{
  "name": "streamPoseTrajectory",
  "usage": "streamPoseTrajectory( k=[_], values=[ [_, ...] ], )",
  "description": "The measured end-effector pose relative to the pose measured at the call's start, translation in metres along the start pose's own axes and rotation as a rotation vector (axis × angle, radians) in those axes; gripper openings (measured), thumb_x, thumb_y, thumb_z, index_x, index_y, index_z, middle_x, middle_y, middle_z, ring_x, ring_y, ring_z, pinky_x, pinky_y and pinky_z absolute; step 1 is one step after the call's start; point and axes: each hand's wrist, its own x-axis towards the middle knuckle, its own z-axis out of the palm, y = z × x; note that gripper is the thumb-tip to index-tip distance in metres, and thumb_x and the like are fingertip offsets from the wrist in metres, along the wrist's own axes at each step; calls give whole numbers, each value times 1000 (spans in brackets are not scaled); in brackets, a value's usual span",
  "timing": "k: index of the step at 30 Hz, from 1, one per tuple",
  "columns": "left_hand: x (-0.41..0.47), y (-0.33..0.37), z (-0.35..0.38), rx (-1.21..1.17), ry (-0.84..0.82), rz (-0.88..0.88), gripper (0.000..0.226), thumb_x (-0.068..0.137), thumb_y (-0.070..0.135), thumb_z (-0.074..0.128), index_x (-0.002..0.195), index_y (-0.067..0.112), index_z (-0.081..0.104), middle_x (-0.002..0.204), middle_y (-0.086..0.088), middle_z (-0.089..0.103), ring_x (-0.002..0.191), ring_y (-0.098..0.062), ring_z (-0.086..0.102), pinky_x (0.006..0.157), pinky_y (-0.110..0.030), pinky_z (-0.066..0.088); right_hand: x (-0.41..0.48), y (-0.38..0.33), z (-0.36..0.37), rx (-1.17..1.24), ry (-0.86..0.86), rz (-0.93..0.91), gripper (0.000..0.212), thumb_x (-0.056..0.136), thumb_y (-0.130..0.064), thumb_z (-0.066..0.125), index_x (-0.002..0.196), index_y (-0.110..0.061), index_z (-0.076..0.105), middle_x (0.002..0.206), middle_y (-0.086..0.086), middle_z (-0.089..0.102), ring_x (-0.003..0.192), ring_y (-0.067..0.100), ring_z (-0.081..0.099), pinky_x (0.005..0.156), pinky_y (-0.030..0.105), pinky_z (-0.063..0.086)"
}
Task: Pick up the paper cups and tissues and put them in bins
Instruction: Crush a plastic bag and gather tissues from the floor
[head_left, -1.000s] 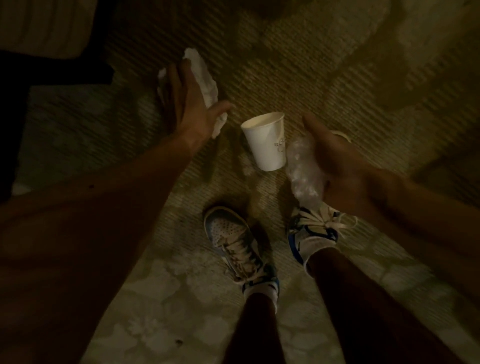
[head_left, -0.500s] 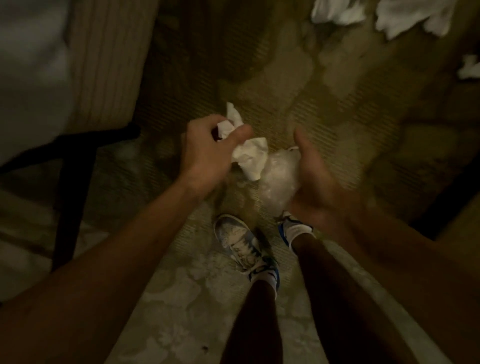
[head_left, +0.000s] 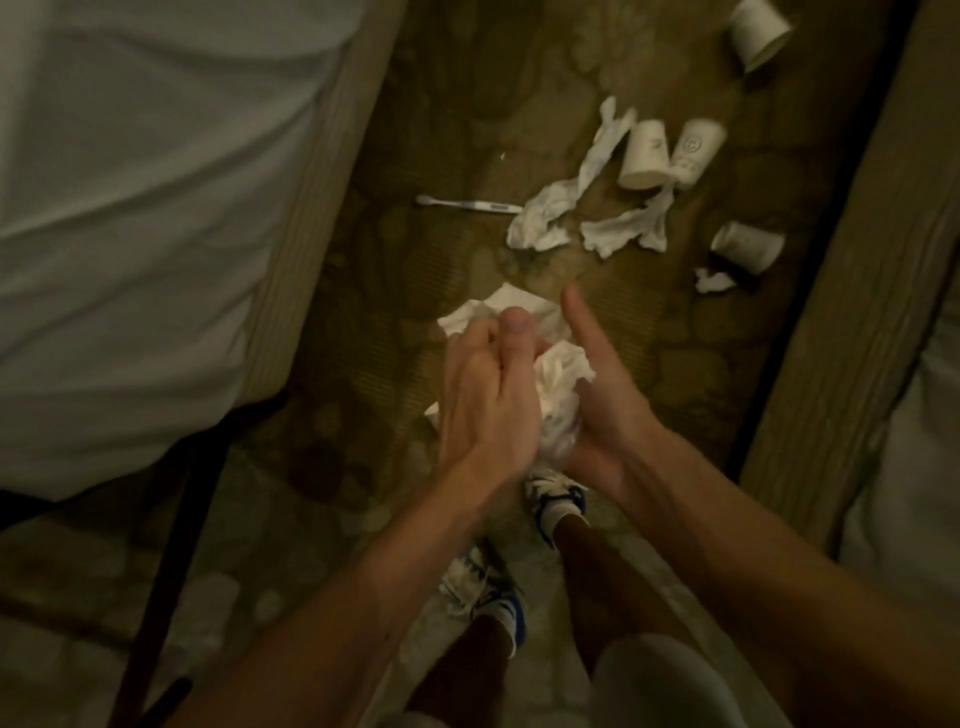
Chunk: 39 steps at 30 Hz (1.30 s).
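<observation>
Over carpet (head_left: 467, 130), left hand (head_left: 483, 395) and right hand (head_left: 605, 415) clasp tissues (head_left: 558, 400).

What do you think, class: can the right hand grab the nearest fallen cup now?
Probably not yet: the right hand is full of tissues, which the left hand also grips. The cup lies ahead, uncovered.

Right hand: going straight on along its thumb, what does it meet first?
Probably the crumpled tissue beside the toothbrush; height is unclear, so the right hand could pass over it.
</observation>
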Motion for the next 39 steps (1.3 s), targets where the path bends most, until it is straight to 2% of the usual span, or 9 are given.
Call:
streamPoseTrajectory(
  k=[4,8,13,18,23,31,33,36,39],
  values=[
    [18,10,20,78,-46,60,37,89,66,19,82,40,44,97,21,45,95,2,41,86,-20,36,8,-26,-16,-44,163,-64,63,93,-58,47,121,-4,65,116,17,68,109,29,65,98,42,49],
    [58,1,42,-45,-187,-56,59,91,66,16,96,38,67,103,12,68,99,-1,62,86,-26,49,41,-55,-39,-73,339,-81,53,92,-50,57,114,-2,66,105,17,72,94,29,71,82,39,58],
    [143,-12,82,-56,-99,-215,49,100,58,18,102,35,61,82,2,67,72,-7,64,62,-23,47,99,-114,-78,-131,478,34,58,90,-56,56,123,-9,64,112,12,72,104,29,69,100,46,49],
    [246,-35,121,43,-151,-447,50,103,53,18,136,28,46,108,-14,66,93,-23,67,85,-40,56,148,-175,-118,-285,626,131,58,81,-64,63,115,-17,67,108,5,73,95,25,70,88,41,55],
    [331,-70,132,130,-102,-525,46,105,42,25,146,24,38,139,-21,51,127,-40,50,106,-55,41,197,-202,-147,-325,592,215,69,80,-65,63,130,-17,59,123,8,66,110,27,64,101,46,48],
    [411,-115,145,-91,188,-866,48,98,46,47,138,20,39,132,-15,53,95,-28,65,41,-26,51,253,-212,-182,-394,544,296,77,75,-70,63,133,-19,57,126,6,64,113,29,61,103,47,46],
    [421,-127,143,-66,280,-845,47,98,43,52,134,14,44,131,-12,54,94,-24,65,48,-30,54,254,-213,-193,-399,527,298,77,77,-70,60,134,-18,56,125,7,64,112,29,62,102,47,46],
    [429,-146,134,182,225,-749,55,96,41,54,139,9,44,140,-14,50,124,-32,54,95,-46,52,252,-216,-204,-398,502,308,72,81,-69,56,132,-19,59,123,7,66,110,28,64,101,47,47],
    [421,-136,132,414,260,-541,47,96,27,56,138,10,44,140,-9,51,129,-23,49,106,-27,37,250,-218,-210,-431,513,309,71,81,-70,55,133,-23,58,127,5,64,114,28,61,103,47,45]
  ],
)
